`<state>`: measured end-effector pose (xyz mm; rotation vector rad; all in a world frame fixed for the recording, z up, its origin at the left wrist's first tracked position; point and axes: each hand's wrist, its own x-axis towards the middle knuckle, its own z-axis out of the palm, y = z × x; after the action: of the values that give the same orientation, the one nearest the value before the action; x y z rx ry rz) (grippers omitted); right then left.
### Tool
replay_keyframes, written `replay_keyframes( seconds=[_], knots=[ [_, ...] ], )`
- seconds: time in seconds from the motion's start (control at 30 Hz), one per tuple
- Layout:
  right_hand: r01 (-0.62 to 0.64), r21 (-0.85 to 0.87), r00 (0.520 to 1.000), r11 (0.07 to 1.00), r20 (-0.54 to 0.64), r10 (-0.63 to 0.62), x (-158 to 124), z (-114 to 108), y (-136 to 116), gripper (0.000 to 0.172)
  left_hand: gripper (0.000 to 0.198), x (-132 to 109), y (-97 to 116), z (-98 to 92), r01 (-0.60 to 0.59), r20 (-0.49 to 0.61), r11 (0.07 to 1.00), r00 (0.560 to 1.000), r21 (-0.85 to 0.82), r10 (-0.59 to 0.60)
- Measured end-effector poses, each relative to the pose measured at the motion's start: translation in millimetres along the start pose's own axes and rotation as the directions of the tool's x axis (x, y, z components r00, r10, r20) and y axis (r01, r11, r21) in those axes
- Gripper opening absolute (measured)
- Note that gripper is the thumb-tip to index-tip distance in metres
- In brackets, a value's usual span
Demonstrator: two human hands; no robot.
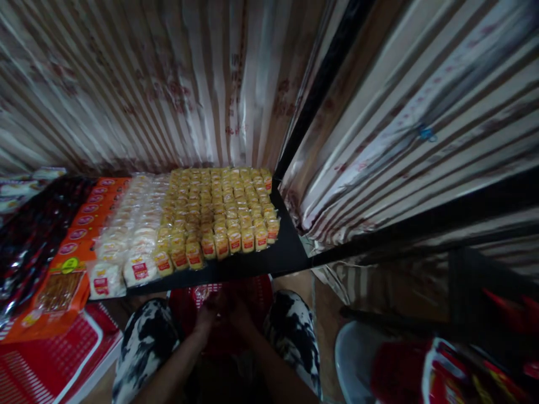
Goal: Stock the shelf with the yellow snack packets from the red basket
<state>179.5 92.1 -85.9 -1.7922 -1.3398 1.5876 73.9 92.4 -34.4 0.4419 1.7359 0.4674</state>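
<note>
Between the knees stands a red plastic basket (264, 292), partly under the shelf's front edge. My left hand (207, 313) and my right hand (237, 315) reach down into it, close together. Something shiny and clear, like plastic wrapping (206, 292), lies beside my left fingers. Deep shadow hides the fingers of both hands, so what they hold, if anything, does not show. Above them, the black shelf (290, 247) carries rows of small yellow wrapped packs (219, 207). White wrapped packs (141, 266) stand in rows left of these.
Orange snack packets (67, 269) and dark glossy packets (33, 241) lie farther left on the shelf. Another red basket (54, 359) sits below them. At lower right are a pale tub (353, 359) and red packets (450, 370). A striped curtain (189, 84) hangs behind.
</note>
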Motion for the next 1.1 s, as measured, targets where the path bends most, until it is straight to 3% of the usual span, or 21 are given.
replay_keyframes(
  seconds=[0.1,0.23,0.37,0.57,0.7,0.77,0.9,1.0,1.1],
  knots=[
    [0.089,0.143,0.994,0.986,0.053,-0.097,-16,-14,-10,0.042,0.025,-10,-1,-5.8,-0.128,0.01,0.992,0.992,-0.012,0.128],
    [0.171,0.3,0.978,0.939,0.063,-0.198,-38,-38,-23,0.049,0.032,-24,3,-13.7,-0.332,0.124,0.943,0.936,0.002,0.329],
    [0.308,0.29,0.94,0.906,0.054,-0.337,-55,-69,-51,0.037,0.047,-54,31,-20.3,-0.484,0.207,0.868,0.865,0.111,0.456],
    [0.55,0.171,0.835,0.817,-0.108,-0.54,-59,-118,-115,0.028,0.061,-88,108,-16.4,-0.639,0.246,0.763,0.758,0.099,0.604],
    [0.656,0.023,0.74,0.755,-0.215,-0.637,-48,-150,-156,0.03,0.049,-95,168,-5.9,-0.745,0.259,0.657,0.662,0.117,0.704],
    [0.679,-0.026,0.699,0.733,-0.281,-0.657,-38,-164,-174,0.03,0.041,-96,200,0.5,-0.805,0.273,0.563,0.593,0.186,0.758],
    [0.715,-0.145,0.585,0.684,-0.412,-0.699,-10,-192,-202,0.032,0.036,-93,262,18.5,-0.909,0.294,0.311,0.388,0.278,0.873],
    [0.68,-0.252,0.507,0.689,-0.517,-0.69,14,-209,-218,0.034,0.037,-86,303,38.0,-0.922,0.327,0.208,0.317,0.327,0.89],
    [0.589,-0.334,0.462,0.736,-0.608,-0.645,37,-224,-229,0.035,0.036,-74,334,59.8,-0.906,0.322,0.128,0.272,0.404,0.907]
  ],
)
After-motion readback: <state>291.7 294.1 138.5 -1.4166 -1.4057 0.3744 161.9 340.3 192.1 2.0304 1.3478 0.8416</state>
